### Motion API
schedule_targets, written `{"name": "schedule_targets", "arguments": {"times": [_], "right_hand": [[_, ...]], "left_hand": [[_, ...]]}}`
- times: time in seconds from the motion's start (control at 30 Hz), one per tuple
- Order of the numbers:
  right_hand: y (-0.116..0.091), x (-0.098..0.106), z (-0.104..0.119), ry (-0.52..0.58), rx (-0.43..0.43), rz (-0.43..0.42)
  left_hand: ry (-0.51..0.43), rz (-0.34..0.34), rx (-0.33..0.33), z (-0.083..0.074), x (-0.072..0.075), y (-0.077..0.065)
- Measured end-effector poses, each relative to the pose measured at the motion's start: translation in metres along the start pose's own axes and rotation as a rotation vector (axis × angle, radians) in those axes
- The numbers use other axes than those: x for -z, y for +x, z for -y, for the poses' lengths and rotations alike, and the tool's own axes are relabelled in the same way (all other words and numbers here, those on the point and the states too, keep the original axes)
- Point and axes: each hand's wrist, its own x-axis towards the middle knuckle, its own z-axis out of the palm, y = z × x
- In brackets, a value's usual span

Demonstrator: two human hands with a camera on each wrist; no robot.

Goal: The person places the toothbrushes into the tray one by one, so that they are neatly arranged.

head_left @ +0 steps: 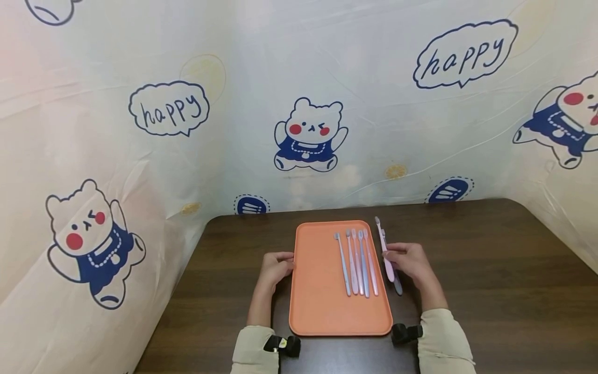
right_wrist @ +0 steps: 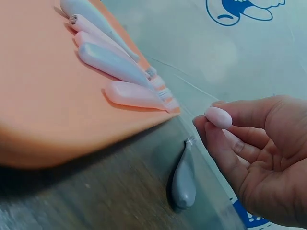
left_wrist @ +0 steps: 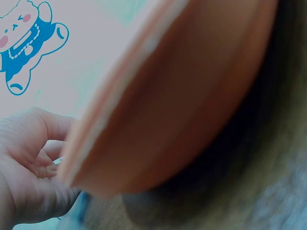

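My right hand (head_left: 409,258) pinches a pink toothbrush (head_left: 384,249) between thumb and fingertips, just off the tray's right side. Its rounded handle end (right_wrist: 218,117) faces the right wrist camera. Below it, a grey toothbrush (right_wrist: 184,179) lies on the table, partly covered by the pink one in the head view. An orange tray (head_left: 315,311) carries several pink and blue toothbrushes (head_left: 353,265), side by side on its right half, heads at the far end. My left hand (head_left: 276,268) holds the tray's left rim, thumb and fingers at the edge; the rim hides the fingertips.
The dark wooden table (head_left: 495,280) extends on both sides of the tray. Behind and beside it hangs a pale curtain (head_left: 261,67) printed with cartoon bears. A black wrist camera (head_left: 405,333) sits close to the tray's near right corner.
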Motion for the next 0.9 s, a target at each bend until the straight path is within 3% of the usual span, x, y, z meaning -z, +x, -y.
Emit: {"name": "schedule_targets", "arguments": {"times": [0.9], "right_hand": [[0.0031, -0.0084, -0.0024, 0.021, 0.022, 0.011]], "left_hand": [[0.007, 0.005, 0.004, -0.0006, 0.0004, -0.0009]]}}
